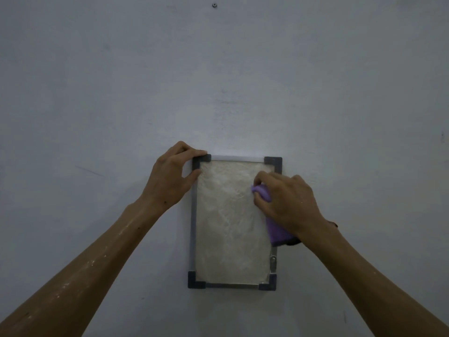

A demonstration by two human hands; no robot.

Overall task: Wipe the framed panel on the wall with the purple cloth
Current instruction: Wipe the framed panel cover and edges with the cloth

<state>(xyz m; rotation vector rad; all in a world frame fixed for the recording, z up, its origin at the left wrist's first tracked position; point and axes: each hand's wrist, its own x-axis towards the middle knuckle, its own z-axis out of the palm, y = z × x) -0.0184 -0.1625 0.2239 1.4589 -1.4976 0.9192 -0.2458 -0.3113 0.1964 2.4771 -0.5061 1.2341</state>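
One bunched purple cloth against smeared, metal-framed panel.

Wall in front of me fills the whole view: plain, pale grey-blue paint, matte, dim even light w/ darker corners. Small screw or bolt head sits near the top, approx. centre. Faint scuff marks at left, tiny dark fleck far right.
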